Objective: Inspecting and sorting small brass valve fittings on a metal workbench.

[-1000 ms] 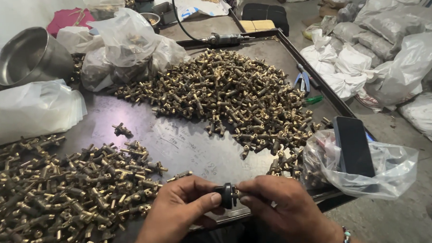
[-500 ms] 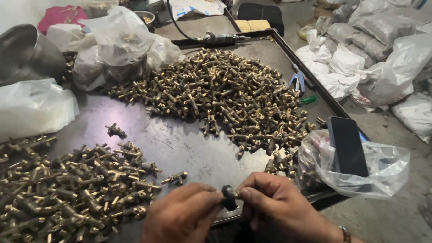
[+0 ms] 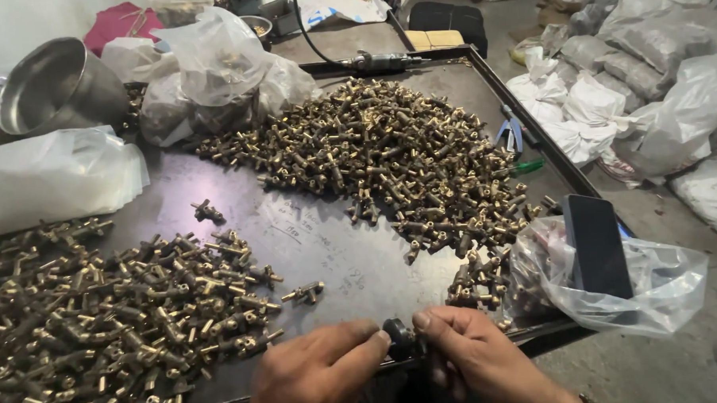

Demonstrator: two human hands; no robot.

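Black round part, one, pinched between left hand and right hand at tray's near edge. Two brass fitting heaps, uncountable; one stray fitting; one phone on bag.

Both hands enter at the bottom edge of the head view, bare, with no gloves and no rings to be seen on the fingers. The left hand shows no sleeve or band. The right hand has a small dark wristband or watch strap at the wrist, mostly cut off by the frame.
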